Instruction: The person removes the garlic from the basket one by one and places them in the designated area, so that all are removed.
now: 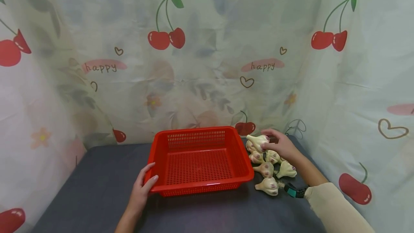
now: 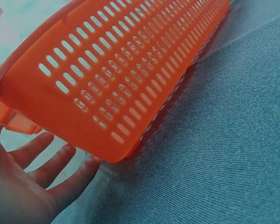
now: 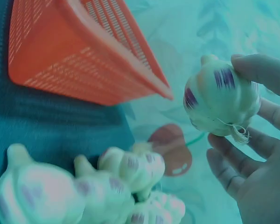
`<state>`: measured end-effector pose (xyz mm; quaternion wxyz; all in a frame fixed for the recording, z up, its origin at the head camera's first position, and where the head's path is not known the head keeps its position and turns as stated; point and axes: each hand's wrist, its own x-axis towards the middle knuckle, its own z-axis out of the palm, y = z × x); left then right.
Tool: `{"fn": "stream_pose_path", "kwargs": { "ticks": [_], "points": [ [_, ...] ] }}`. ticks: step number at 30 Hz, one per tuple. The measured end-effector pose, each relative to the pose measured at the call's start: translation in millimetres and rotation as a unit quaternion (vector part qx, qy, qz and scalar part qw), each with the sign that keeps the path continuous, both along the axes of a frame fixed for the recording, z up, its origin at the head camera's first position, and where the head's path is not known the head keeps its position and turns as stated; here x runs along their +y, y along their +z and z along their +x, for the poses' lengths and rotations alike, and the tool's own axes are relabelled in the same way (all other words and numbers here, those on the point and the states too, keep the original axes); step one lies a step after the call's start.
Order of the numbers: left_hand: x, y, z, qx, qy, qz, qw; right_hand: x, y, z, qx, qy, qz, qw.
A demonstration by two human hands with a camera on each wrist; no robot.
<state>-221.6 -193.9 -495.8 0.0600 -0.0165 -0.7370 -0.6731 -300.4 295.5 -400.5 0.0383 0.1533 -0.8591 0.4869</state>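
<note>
A red plastic basket (image 1: 198,184) with slotted walls stands on the dark table, its inside bare. My left hand (image 1: 142,186) holds its left rim, thumb over the edge; the left wrist view shows the other fingers (image 2: 60,158) spread against the outside. Raised at the basket's right side, my right hand (image 1: 283,146) grips a white and purple garlic bulb (image 3: 221,98) between thumb and fingers, the bulb's root tuft toward the palm. Below it, several more garlic bulbs (image 1: 268,186) lie in a loose group beside the basket's right wall.
The dark cloth-covered table (image 1: 106,175) reaches back to a hanging curtain (image 1: 200,64) printed with cherries. More curtain hangs at both sides. A dark band with a teal part (image 1: 292,191) lies near the right forearm, close to the front bulb.
</note>
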Motion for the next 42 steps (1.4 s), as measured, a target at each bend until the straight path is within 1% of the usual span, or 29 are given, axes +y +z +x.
{"fn": "stream_pose_path", "kwargs": {
  "ticks": [3, 7, 12, 17, 23, 28, 32, 35, 37, 42],
  "points": [
    [-1, -0.4, 0.9, 0.001, -0.004, 0.007, 1.0, 10, -3.9, 9.6, 0.006, -0.029, 0.01, 1.0],
    [-1, -1.0, 1.1, -0.001, -0.001, 0.0, 1.0, 22, -9.3, 20.7, 0.018, -0.047, 0.01, 0.999],
    [-2, -0.5, 0.7, -0.002, 0.004, -0.007, 1.0, 36, -19.8, 28.4, 0.032, -0.058, -0.01, 0.998],
    [-2, 0.7, 1.1, -0.005, 0.001, 0.007, 1.0, 49, -31.1, 36.7, 0.035, -0.059, -0.027, 0.997],
    [-4, 1.7, -0.2, -0.01, 0.001, 0.001, 0.9999, 61, -44.4, 51.6, 0.028, -0.086, -0.018, 0.996],
    [-5, 2.2, -2.1, -0.011, 0.0, -0.003, 0.9999, 72, -55.3, 59.7, 0.032, -0.101, 0.001, 0.994],
    [-5, 3.0, -2.9, -0.008, -0.004, -0.007, 0.9999, 83, -60.9, 67.9, 0.016, -0.109, 0.045, 0.993],
    [-4, 2.9, -3.4, -0.004, -0.006, -0.009, 0.9999, 91, -64.2, 74.0, 0.009, -0.1, 0.065, 0.993],
    [-4, 2.0, -3.5, -0.004, -0.006, -0.01, 0.9999, 96, -67.2, 76.9, 0.006, -0.092, 0.069, 0.993],
    [-3, -1.7, -3.1, -0.01, -0.004, -0.014, 0.9998, 106, -77.9, 79.2, 0.0, -0.079, 0.087, 0.993]
  ]
}}
